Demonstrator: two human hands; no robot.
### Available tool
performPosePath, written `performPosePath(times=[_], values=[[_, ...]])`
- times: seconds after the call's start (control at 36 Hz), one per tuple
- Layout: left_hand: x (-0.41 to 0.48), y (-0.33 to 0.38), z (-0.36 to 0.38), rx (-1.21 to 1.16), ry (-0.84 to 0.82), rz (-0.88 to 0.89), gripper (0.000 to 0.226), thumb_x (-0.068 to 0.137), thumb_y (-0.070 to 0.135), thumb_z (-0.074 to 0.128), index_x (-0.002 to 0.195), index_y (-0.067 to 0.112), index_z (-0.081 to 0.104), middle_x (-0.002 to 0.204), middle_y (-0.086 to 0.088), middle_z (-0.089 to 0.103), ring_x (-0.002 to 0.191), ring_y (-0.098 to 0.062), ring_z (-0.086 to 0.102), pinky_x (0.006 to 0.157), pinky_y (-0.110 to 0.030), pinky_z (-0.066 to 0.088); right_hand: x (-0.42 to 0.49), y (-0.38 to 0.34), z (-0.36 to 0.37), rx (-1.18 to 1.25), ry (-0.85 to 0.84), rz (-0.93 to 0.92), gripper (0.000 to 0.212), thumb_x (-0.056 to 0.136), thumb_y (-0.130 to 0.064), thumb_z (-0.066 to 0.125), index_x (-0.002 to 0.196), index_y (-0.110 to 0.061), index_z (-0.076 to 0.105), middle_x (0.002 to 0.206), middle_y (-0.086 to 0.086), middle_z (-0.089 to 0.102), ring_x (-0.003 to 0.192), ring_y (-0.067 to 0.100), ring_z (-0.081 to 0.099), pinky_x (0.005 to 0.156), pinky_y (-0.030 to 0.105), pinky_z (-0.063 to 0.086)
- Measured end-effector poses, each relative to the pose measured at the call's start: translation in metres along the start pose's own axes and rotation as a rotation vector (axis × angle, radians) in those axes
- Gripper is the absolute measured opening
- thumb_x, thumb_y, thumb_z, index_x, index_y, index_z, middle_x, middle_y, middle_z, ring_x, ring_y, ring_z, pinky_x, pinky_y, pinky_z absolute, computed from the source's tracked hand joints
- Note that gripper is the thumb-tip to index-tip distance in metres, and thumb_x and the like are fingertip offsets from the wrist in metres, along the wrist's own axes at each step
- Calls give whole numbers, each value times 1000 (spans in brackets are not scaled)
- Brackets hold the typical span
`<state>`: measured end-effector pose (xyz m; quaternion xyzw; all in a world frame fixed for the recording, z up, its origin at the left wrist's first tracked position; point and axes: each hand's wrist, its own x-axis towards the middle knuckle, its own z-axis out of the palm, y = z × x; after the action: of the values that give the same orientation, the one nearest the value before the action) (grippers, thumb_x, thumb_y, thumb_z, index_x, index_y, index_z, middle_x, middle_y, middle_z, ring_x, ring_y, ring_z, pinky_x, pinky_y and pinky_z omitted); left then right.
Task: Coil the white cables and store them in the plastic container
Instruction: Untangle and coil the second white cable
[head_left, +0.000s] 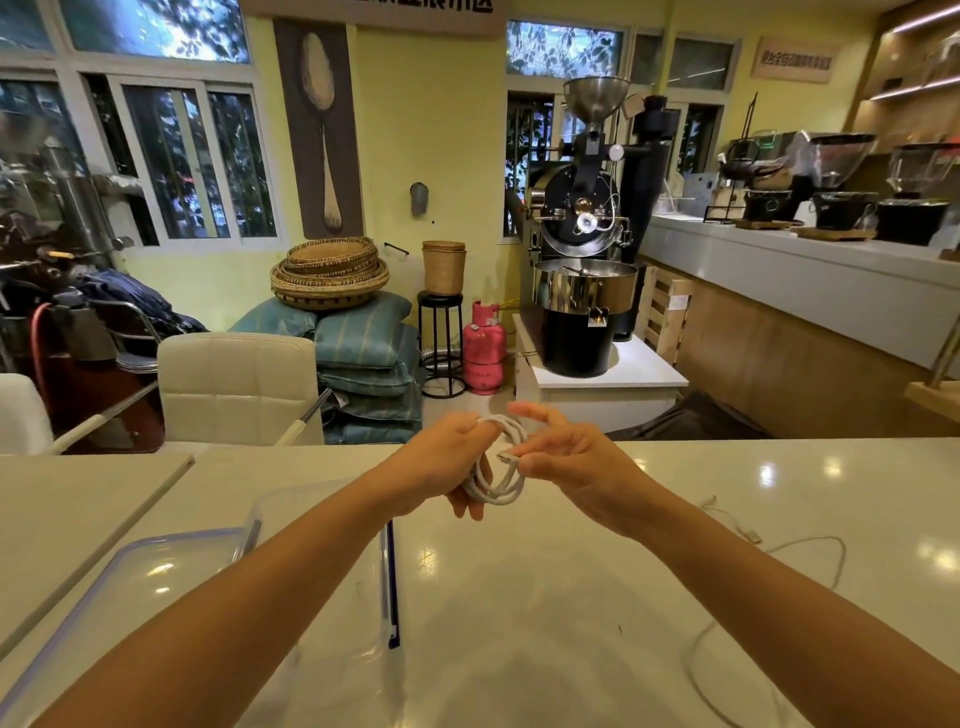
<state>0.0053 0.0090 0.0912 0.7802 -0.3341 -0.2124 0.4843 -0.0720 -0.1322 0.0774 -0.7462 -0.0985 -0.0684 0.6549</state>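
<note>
White cable (496, 475): hangs coiled round fingers of left hand (447, 460), plug end pinched by right hand (569, 467), hands close together above surface (519, 597). Light, limp, springy (loops likely to spring open if released); best gripped across the bundled loops. Plastic container (306, 491) below left forearm, apparently open. Second cable (810, 543) lies loose at right.
</note>
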Motion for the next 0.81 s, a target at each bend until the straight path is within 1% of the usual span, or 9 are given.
performPosePath(times=[0.03, 0.08, 0.11, 0.17, 0.36, 0.5, 0.64, 0.72, 0.81], values=[[0, 1, -1, 0, 2, 16, 27, 95, 25, 32, 76, 16, 48, 58, -6, 56, 36, -11, 57, 33, -17, 41, 0, 0, 1, 45, -9, 5, 9, 62, -24, 67, 66, -26, 75, 109, -16, 59, 107, 9, 56, 79, 20, 48], [0, 3, -3, 6, -11, 45, 27, 94, 27, 34, 76, 20, 52, 54, -2, 60, 39, -12, 58, 34, -17, 43, -2, 1, 4, 90, -9, 10, 9, 68, -15, 68, 66, -21, 75, 82, -10, 73, 84, 9, 68, 68, 16, 53], [0, 3, -4, 14, -23, 53, 26, 94, 28, 34, 76, 22, 53, 53, 0, 62, 41, -12, 59, 35, -17, 43, -1, 2, 4, 89, 20, 15, 14, 71, -8, 68, 65, -19, 74, 72, -7, 73, 75, 9, 69, 64, 14, 52], [0, 5, -5, 29, -39, 58, 25, 95, 27, 33, 78, 24, 52, 57, 0, 63, 43, -12, 61, 36, -18, 44, 0, 4, 5, 87, 94, 32, 21, 73, 1, 66, 63, -17, 71, 64, -6, 72, 67, 10, 69, 61, 14, 52], [-3, 9, -14, -43, -109, 40, 23, 97, 22, 31, 83, 24, 49, 53, 0, 66, 49, -14, 63, 43, -20, 50, 3, 4, 7, 164, 192, 76, 14, 73, 3, 66, 69, -9, 66, 64, -3, 72, 64, 14, 70, 60, 19, 56], [-5, 8, -16, -56, -144, 33, 20, 96, 19, 32, 89, 26, 49, 69, -3, 67, 54, -12, 66, 49, -21, 54, 6, 3, 10, 143, 229, 97, 12, 75, 2, 65, 70, -8, 63, 65, 0, 70, 61, 14, 70, 55, 18, 55], [-6, 6, -13, -33, -143, 33, 18, 95, 18, 35, 87, 27, 48, 75, -6, 65, 54, -9, 67, 50, -19, 55, 12, 7, 16, 76, 273, 100, 15, 76, 4, 64, 70, -9, 59, 72, 6, 67, 58, 10, 68, 55, 18, 56], [-5, 3, -12, -16, -110, 38, 20, 95, 16, 36, 88, 30, 47, 80, -6, 65, 58, -9, 67, 53, -20, 56, 16, 9, 20, -130, 342, 1, 16, 74, 2, 68, 69, -12, 61, 73, 7, 66, 57, 8, 65, 54, 15, 55], [-3, 1, -11, -32, -73, 30, 19, 96, 17, 36, 86, 29, 48, 80, -4, 65, 60, -7, 67, 56, -19, 57, 17, 11, 22, -500, 440, -158, 2, 72, -5, 71, 74, -4, 69, 79, 15, 69, 65, 15, 61, 61, 18, 51]])
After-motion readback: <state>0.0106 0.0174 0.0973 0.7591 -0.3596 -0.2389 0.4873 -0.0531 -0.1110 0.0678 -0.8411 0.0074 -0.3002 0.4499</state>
